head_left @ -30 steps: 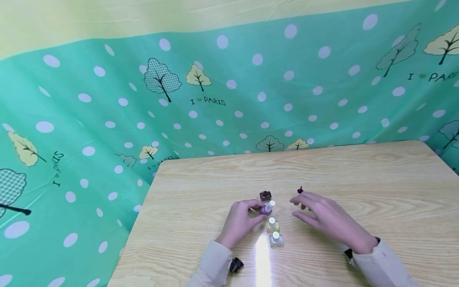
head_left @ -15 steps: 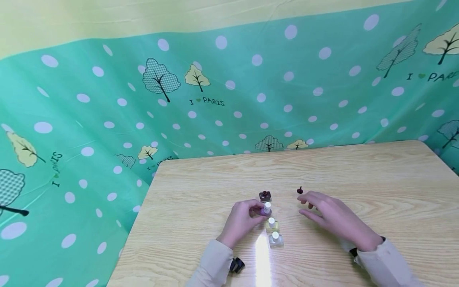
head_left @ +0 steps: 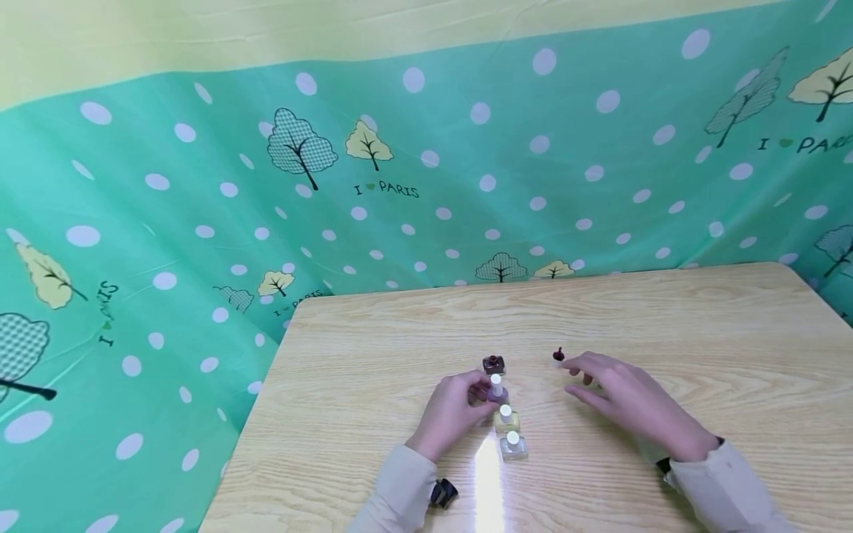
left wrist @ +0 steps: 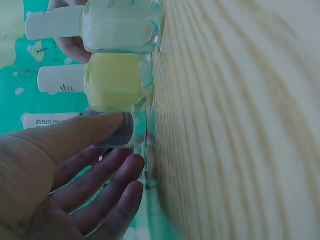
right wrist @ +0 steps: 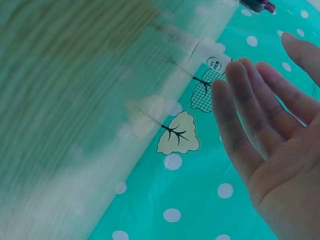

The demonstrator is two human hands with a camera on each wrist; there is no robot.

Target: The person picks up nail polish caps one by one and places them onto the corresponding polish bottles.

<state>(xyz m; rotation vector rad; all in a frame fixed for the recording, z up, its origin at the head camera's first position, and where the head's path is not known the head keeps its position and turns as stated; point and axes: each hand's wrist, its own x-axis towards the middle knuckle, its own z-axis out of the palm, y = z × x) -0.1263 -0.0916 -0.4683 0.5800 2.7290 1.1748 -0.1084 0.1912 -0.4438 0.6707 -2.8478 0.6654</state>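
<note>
My left hand [head_left: 449, 411] pinches a purple nail polish bottle [head_left: 498, 394] between thumb and fingers, and the bottle stands upright on the table. In the left wrist view the thumb [left wrist: 90, 132] crosses its dark glass. In line with it stand a yellow bottle [left wrist: 117, 82] and a clear one [left wrist: 122, 25], both white-capped, plus an uncapped dark bottle [head_left: 494, 364] at the far end. Farther right, a white cap [right wrist: 211, 56] stands on the table, its dark red brush end [head_left: 558, 354] up. Fingertips of my right hand [head_left: 620, 396] are close beside it; contact is unclear.
The wooden table [head_left: 373, 333] ends at a teal curtain [head_left: 400, 237] with dots and trees. A black strap piece [head_left: 443, 493] is at my left wrist, close to the tabletop. Light glares on the table in front of the bottles.
The purple bottle went from tilted to upright beside the yellow one, with the left hand still holding it. My right hand moved right, bringing the brush cap more into view.
</note>
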